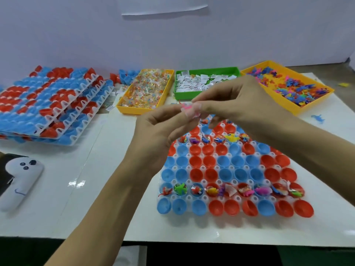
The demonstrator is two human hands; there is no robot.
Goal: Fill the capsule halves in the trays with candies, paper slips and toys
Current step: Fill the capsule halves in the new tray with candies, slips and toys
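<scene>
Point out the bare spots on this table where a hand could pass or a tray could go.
Bare white mat lies between the white controller and the working tray; another strip runs along the near edge below that tray. The far side is crowded: stacked trays, candy bin, slip bin, toy bin.

white controller (20, 181), wall paper sheet (165, 8)

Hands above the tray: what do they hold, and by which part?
The left hand and right hand pinch a small pink toy between their fingertips. Motion blur hides which part of it.
</scene>
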